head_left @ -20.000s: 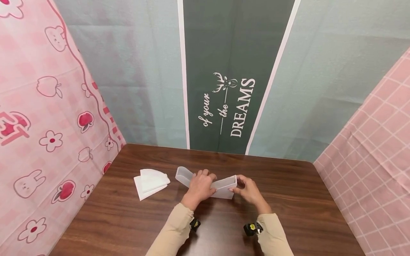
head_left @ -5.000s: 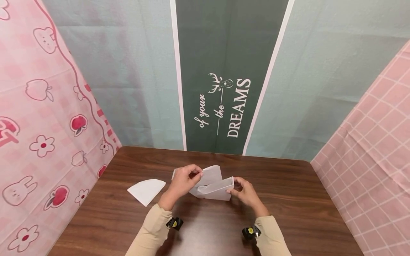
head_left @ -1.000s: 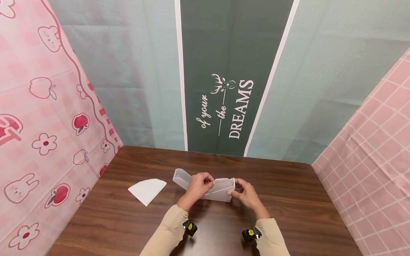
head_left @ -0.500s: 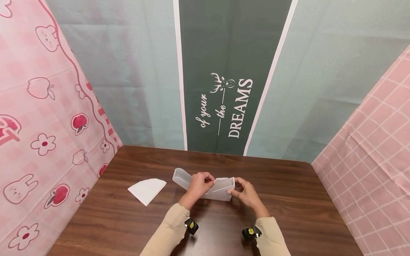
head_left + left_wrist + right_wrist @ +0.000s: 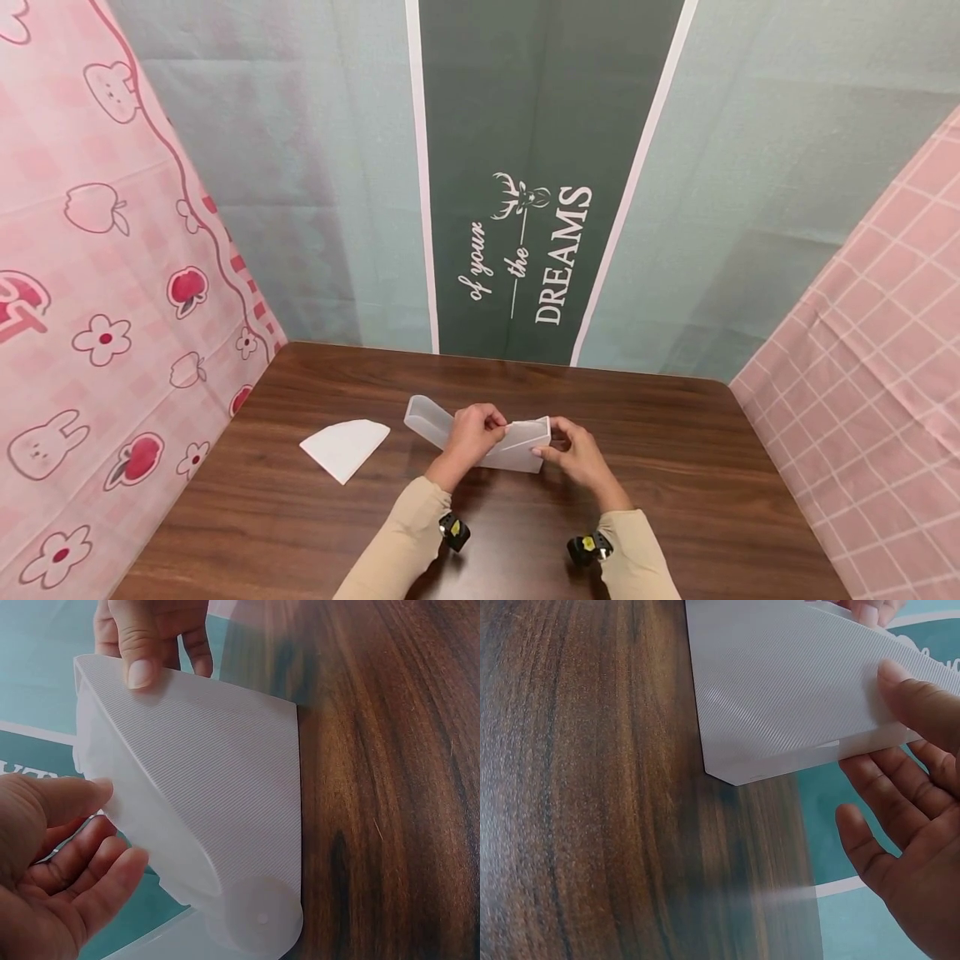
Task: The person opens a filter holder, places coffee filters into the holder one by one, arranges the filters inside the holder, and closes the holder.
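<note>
A frosted white plastic case [image 5: 517, 458] with a ribbed side stands on the table, its hinged lid [image 5: 426, 417] swung out to the left. Inside its main half sits a white paper coffee filter [image 5: 142, 814], the upper edge showing at the rim. My left hand [image 5: 474, 437] pinches the filter's edge between thumb and index finger; the other fingers curl loosely below. With my right hand [image 5: 577, 454] I grip the case's right end, thumb [image 5: 911, 694] on the ribbed side and fingers behind. Most of the filter is hidden by the case wall.
More white fan-shaped filter paper [image 5: 345, 448] lies flat on the wooden table [image 5: 675, 467] to the left. Patterned cloth [image 5: 360, 208] hangs behind the table and along both sides. Black wrist cameras [image 5: 454, 531] sit at both cuffs.
Since 20 seconds ago, one paper has left the left pile. Five seconds ago my left hand held it raised over the case; now it sits lower, inside. The right hand keeps its grip.
</note>
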`<action>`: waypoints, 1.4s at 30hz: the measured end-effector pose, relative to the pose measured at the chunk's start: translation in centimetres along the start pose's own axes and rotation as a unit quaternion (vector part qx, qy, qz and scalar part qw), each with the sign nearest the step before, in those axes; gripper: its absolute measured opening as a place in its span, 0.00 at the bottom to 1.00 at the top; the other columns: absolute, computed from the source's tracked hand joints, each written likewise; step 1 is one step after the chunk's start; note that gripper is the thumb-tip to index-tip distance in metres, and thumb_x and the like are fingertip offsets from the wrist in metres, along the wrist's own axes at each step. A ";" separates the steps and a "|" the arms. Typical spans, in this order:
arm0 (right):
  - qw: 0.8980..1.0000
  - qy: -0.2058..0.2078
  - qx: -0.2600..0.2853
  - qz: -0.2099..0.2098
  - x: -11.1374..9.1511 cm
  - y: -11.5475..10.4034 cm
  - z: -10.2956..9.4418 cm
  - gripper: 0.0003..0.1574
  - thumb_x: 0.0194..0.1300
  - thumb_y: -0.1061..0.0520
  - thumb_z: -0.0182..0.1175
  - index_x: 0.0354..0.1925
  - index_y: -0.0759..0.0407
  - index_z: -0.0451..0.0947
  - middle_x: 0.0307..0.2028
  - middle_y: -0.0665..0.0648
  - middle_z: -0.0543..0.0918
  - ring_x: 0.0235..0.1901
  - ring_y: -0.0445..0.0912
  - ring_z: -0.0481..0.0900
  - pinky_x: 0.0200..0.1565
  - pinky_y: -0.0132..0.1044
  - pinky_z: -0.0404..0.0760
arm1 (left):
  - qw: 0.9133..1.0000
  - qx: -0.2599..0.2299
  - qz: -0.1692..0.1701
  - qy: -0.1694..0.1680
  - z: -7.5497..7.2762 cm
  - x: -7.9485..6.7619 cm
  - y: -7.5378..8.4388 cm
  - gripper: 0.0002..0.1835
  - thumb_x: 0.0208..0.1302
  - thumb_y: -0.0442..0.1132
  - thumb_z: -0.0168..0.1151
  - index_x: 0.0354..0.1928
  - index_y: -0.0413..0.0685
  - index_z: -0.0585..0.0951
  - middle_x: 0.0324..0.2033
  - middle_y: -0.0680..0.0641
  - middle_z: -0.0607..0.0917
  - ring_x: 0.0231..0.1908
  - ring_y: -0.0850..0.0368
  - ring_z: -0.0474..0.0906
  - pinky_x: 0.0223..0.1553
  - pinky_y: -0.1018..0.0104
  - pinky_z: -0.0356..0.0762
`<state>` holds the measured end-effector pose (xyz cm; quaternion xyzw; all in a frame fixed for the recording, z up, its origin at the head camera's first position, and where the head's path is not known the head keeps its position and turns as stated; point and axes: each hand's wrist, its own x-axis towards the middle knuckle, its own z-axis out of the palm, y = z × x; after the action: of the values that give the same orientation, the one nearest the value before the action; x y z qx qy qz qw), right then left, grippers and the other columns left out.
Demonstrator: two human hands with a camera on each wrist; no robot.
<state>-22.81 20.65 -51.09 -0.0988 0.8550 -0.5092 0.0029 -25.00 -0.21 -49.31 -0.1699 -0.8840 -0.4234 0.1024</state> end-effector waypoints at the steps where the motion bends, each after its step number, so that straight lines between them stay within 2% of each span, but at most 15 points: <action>1: 1.000 -0.001 0.001 -0.002 0.0 0.0 0.0 0.23 0.50 0.61 0.71 0.45 0.60 0.76 0.40 0.56 0.80 0.39 0.50 0.80 0.41 0.44 0.79 | 1.000 0.001 0.001 0.001 0.0 0.0 0.0 0.06 0.50 0.34 0.71 0.22 0.48 0.82 0.17 0.57 0.78 0.21 0.65 0.72 0.25 0.73 0.71; 6: 1.000 -0.004 0.001 -0.013 0.1 0.0 0.1 0.23 0.51 0.62 0.70 0.46 0.64 0.76 0.40 0.59 0.80 0.38 0.51 0.80 0.39 0.43 0.79 | 1.000 0.005 0.005 0.001 0.1 0.0 0.0 0.06 0.49 0.34 0.71 0.21 0.49 0.82 0.17 0.58 0.78 0.21 0.66 0.72 0.25 0.73 0.70; 10: 1.000 0.000 -0.004 -0.010 0.1 0.0 0.0 0.23 0.51 0.61 0.70 0.46 0.63 0.76 0.40 0.58 0.80 0.39 0.50 0.79 0.39 0.43 0.79 | 1.000 0.009 0.004 -0.004 0.1 0.0 0.0 0.06 0.49 0.34 0.71 0.22 0.48 0.82 0.17 0.57 0.79 0.21 0.65 0.73 0.25 0.73 0.71; 12: 1.000 0.001 -0.008 -0.008 0.1 0.1 0.0 0.23 0.51 0.61 0.70 0.46 0.62 0.76 0.40 0.56 0.80 0.39 0.49 0.79 0.40 0.42 0.79 | 0.999 0.035 0.008 -0.019 -0.2 -0.1 0.3 0.04 0.50 0.36 0.70 0.24 0.48 0.83 0.20 0.56 0.79 0.23 0.63 0.74 0.27 0.70 0.71; 14: 1.000 0.002 -0.012 -0.013 0.0 0.1 0.0 0.23 0.51 0.61 0.70 0.46 0.62 0.76 0.40 0.56 0.81 0.39 0.49 0.79 0.40 0.43 0.79 | 0.996 0.082 0.022 -0.039 -0.7 -0.2 0.7 0.04 0.52 0.39 0.70 0.29 0.48 0.83 0.24 0.53 0.80 0.27 0.59 0.76 0.29 0.67 0.73; 15: 1.000 0.003 -0.014 -0.015 0.0 0.1 0.0 0.23 0.50 0.61 0.70 0.45 0.62 0.76 0.40 0.56 0.81 0.39 0.49 0.79 0.40 0.43 0.79 | 0.992 0.114 0.033 -0.048 -1.0 -0.2 0.9 0.06 0.52 0.41 0.70 0.31 0.49 0.83 0.26 0.52 0.80 0.28 0.57 0.77 0.30 0.65 0.73; 17: 1.000 0.002 -0.013 -0.018 0.0 0.1 0.1 0.23 0.50 0.61 0.70 0.45 0.62 0.76 0.40 0.56 0.81 0.38 0.49 0.79 0.40 0.43 0.79 | 0.979 0.185 0.058 -0.066 -1.7 -0.3 1.5 0.10 0.52 0.45 0.69 0.36 0.51 0.84 0.30 0.51 0.80 0.31 0.54 0.77 0.31 0.61 0.74; 21: 1.000 -0.002 -0.006 -0.020 0.0 0.1 0.0 0.23 0.50 0.61 0.71 0.46 0.62 0.76 0.39 0.56 0.81 0.38 0.49 0.79 0.39 0.43 0.79 | 0.945 0.305 0.094 -0.075 -2.8 -0.3 2.5 0.14 0.52 0.50 0.68 0.40 0.56 0.84 0.32 0.50 0.80 0.32 0.52 0.76 0.29 0.58 0.72; 23: 1.000 -0.004 -0.004 -0.020 0.0 0.1 0.0 0.23 0.50 0.61 0.71 0.46 0.61 0.76 0.39 0.56 0.81 0.38 0.49 0.79 0.39 0.42 0.79 | 0.932 0.339 0.098 -0.079 -3.2 -0.3 2.8 0.14 0.52 0.52 0.67 0.40 0.58 0.84 0.32 0.51 0.79 0.32 0.52 0.75 0.30 0.57 0.70; 25: 1.000 -0.003 -0.003 -0.018 0.0 0.1 0.0 0.23 0.50 0.61 0.71 0.45 0.60 0.77 0.39 0.55 0.81 0.38 0.49 0.79 0.39 0.43 0.79 | 0.926 0.356 0.095 -0.084 -3.3 -0.3 3.0 0.15 0.51 0.53 0.67 0.40 0.58 0.84 0.31 0.51 0.78 0.32 0.52 0.74 0.30 0.57 0.68; 29: 1.000 -0.003 -0.002 -0.017 0.0 0.1 -0.1 0.23 0.50 0.61 0.71 0.45 0.60 0.77 0.39 0.55 0.81 0.39 0.49 0.79 0.41 0.44 0.78 | 0.924 0.362 0.089 -0.087 -3.3 -0.3 3.1 0.15 0.52 0.54 0.67 0.41 0.59 0.84 0.32 0.51 0.78 0.33 0.53 0.74 0.31 0.57 0.68; 35: 1.000 -0.005 -0.002 -0.012 -0.1 -0.2 0.0 0.22 0.51 0.64 0.69 0.46 0.63 0.76 0.39 0.57 0.81 0.39 0.49 0.79 0.40 0.42 0.78 | 0.924 0.363 0.100 -0.070 -3.8 -0.9 3.2 0.15 0.51 0.54 0.67 0.40 0.60 0.84 0.32 0.50 0.78 0.34 0.51 0.73 0.32 0.56 0.68; 39: 1.000 -0.016 0.006 -0.026 -0.6 -2.2 -0.4 0.21 0.52 0.67 0.68 0.46 0.68 0.75 0.39 0.61 0.80 0.38 0.54 0.80 0.38 0.42 0.79 | 0.924 0.365 0.100 -0.060 -5.2 -1.4 3.2 0.16 0.49 0.54 0.68 0.41 0.60 0.83 0.37 0.49 0.77 0.38 0.49 0.72 0.36 0.53 0.67; 42: 0.999 -0.019 0.006 -0.026 -1.1 -3.6 -0.7 0.20 0.52 0.68 0.67 0.45 0.70 0.74 0.39 0.63 0.80 0.37 0.55 0.80 0.37 0.42 0.79 | 0.924 0.362 0.098 -0.071 -6.2 -1.6 2.8 0.17 0.49 0.54 0.68 0.42 0.60 0.83 0.39 0.47 0.75 0.40 0.47 0.71 0.37 0.51 0.66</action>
<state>-21.19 19.75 -47.74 -0.1307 0.8487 -0.5125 0.0065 -22.28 -3.77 -44.02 -0.2365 -0.9610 -0.0490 0.1350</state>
